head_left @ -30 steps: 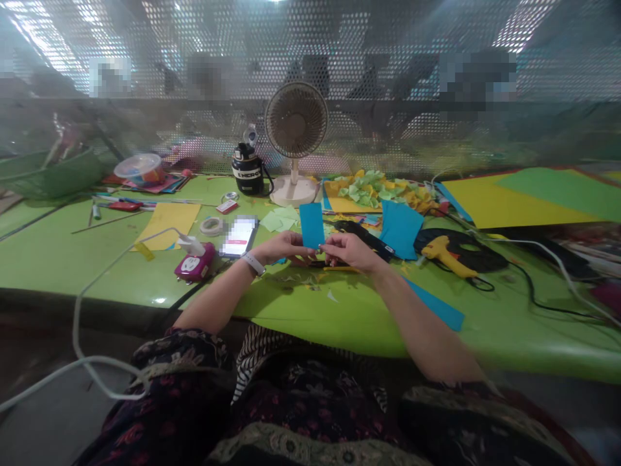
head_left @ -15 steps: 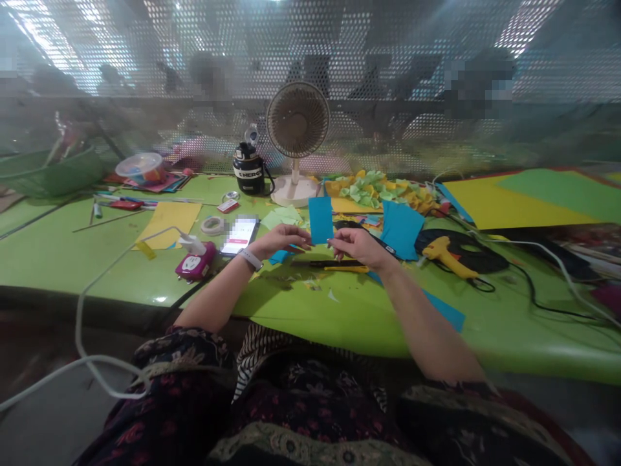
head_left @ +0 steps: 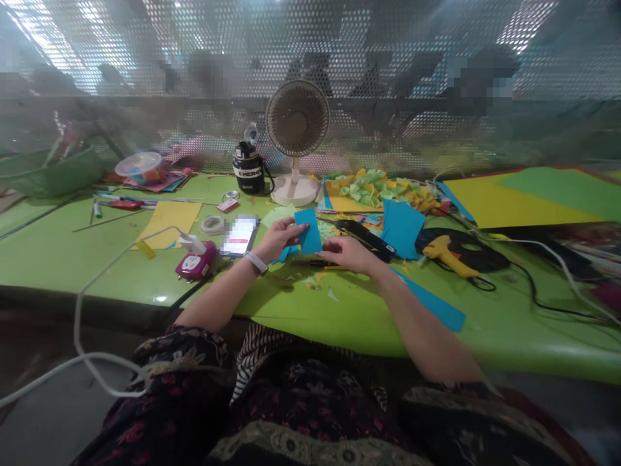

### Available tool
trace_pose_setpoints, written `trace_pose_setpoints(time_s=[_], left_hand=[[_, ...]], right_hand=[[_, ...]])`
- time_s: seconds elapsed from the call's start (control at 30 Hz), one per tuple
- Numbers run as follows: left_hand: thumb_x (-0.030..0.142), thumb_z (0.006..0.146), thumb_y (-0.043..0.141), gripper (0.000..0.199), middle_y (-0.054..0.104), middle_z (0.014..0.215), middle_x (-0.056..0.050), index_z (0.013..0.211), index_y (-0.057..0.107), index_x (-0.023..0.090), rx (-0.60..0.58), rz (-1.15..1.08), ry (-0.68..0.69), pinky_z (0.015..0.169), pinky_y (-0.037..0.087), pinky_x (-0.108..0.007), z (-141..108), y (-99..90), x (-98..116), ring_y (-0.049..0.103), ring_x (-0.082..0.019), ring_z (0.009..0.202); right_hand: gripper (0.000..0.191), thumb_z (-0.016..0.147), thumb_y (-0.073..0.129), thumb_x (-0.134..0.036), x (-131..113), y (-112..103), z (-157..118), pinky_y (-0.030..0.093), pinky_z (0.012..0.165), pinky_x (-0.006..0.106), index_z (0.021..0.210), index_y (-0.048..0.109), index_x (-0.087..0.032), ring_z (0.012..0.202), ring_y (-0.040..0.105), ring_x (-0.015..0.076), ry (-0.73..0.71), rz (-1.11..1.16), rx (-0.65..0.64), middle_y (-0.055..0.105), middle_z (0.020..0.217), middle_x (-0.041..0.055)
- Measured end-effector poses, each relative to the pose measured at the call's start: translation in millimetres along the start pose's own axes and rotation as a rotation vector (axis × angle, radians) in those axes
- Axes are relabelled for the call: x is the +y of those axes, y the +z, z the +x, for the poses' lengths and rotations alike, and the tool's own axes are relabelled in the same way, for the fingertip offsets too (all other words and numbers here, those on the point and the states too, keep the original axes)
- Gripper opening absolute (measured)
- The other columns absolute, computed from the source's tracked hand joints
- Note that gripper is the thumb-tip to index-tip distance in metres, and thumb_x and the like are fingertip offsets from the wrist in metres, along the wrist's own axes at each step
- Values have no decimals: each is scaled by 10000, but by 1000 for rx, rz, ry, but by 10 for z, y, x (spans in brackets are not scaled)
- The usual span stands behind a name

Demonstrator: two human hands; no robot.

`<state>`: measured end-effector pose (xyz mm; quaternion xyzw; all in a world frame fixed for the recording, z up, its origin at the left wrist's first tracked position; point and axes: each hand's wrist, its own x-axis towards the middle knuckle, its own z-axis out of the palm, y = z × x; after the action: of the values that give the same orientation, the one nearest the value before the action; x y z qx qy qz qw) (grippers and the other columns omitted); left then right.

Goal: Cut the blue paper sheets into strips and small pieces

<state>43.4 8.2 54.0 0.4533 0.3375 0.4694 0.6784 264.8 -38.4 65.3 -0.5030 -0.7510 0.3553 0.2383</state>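
A small blue paper rectangle (head_left: 309,234) is held up, slightly tilted, above the green table. My left hand (head_left: 281,238) pinches it by the left edge, thumb on the near face. At its lower right corner, the fingertips of my right hand (head_left: 347,252) are pinched together on the paper. Beneath the hands lie a yellow-edged cutter (head_left: 334,266) and paper scraps. Small blue pieces (head_left: 286,254) rest partly hidden under my left hand. A stack of blue paper (head_left: 402,228) sits right of my right hand, and a long blue strip (head_left: 434,303) lies by my right forearm.
A phone (head_left: 240,234), a tape roll (head_left: 212,225) and a purple plug adapter (head_left: 195,261) are on the left. A fan (head_left: 297,120) and black bottle (head_left: 248,171) stand behind. On the right lie a yellow glue gun (head_left: 449,255), cables and large coloured sheets (head_left: 524,200).
The blue paper has moved slightly left and down and is now tilted. My left thumb has come over its face; my right hand has moved left along with it.
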Motion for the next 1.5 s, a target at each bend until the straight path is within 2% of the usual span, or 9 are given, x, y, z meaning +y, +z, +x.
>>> trace_pose_setpoints(time_s=[0.1, 0.2, 0.43, 0.67, 0.8, 0.9, 1.1, 1.33, 1.5], left_hand=[[376, 575, 984, 500, 702, 741, 21, 933, 712, 156, 29, 4, 5, 580, 478, -208, 40, -39, -14, 584, -63, 572], [386, 566, 988, 489, 701, 722, 18, 903, 722, 151, 37, 4, 0, 586, 492, -208, 67, -71, -28, 598, -71, 579], [396, 546, 996, 497, 714, 730, 12, 866, 712, 143, 23, -50, -1, 589, 519, -205, 89, -93, -33, 636, -78, 592], [354, 585, 985, 452, 700, 725, 35, 795, 634, 162, 41, -153, 65, 659, 542, -209, 130, -113, -13, 660, -78, 625], [360, 596, 980, 443, 678, 705, 38, 766, 622, 163, 56, -115, 95, 632, 522, -191, 142, -149, -11, 644, -72, 618], [378, 622, 966, 417, 677, 723, 31, 806, 661, 161, 78, -55, 117, 636, 521, -189, 157, -190, -10, 631, -70, 625], [413, 620, 957, 426, 696, 757, 9, 835, 692, 159, 116, -11, 121, 626, 515, -193, 175, -231, -6, 634, -81, 640], [433, 584, 967, 473, 718, 785, -2, 879, 723, 156, 93, 15, 130, 664, 535, -211, 154, -216, -1, 655, -96, 675], [377, 583, 973, 422, 684, 714, 19, 836, 717, 155, 104, 25, 104, 621, 510, -201, 132, -184, 9, 610, -75, 605]], right_hand=[[342, 751, 817, -492, 45, -87, -17, 461, 736, 332, 860, 672, -201, 921, 652, 267, -46, -422, -28, 718, 974, 90], [294, 766, 820, -419, 102, -129, -15, 426, 712, 308, 897, 678, -198, 936, 642, 269, -40, -597, -140, 701, 998, 89], [219, 840, 758, -392, 167, -150, 7, 360, 642, 291, 848, 650, -202, 842, 625, 229, -12, -609, -132, 701, 940, 74], [230, 936, 650, -371, 199, -229, 26, 459, 715, 307, 1085, 660, -195, 928, 689, 263, 169, -492, 164, 758, 1052, 114], [302, 938, 635, -328, 197, -329, 17, 519, 857, 399, 1209, 673, -201, 1050, 674, 304, -8, -419, 302, 734, 1158, 128], [333, 951, 618, -346, 183, -408, -24, 494, 983, 476, 1244, 697, -210, 1153, 633, 339, -141, -464, 347, 711, 1199, 138], [328, 969, 585, -330, 191, -439, -71, 485, 1021, 498, 1251, 710, -220, 1193, 603, 344, -177, -579, 323, 699, 1179, 137], [332, 975, 564, -323, 184, -414, -79, 487, 991, 478, 1263, 701, -230, 1171, 598, 341, -168, -630, 284, 674, 1181, 135], [359, 969, 562, -287, 179, -357, -41, 485, 989, 496, 1297, 695, -222, 1170, 588, 352, -205, -644, 228, 666, 1170, 149]])
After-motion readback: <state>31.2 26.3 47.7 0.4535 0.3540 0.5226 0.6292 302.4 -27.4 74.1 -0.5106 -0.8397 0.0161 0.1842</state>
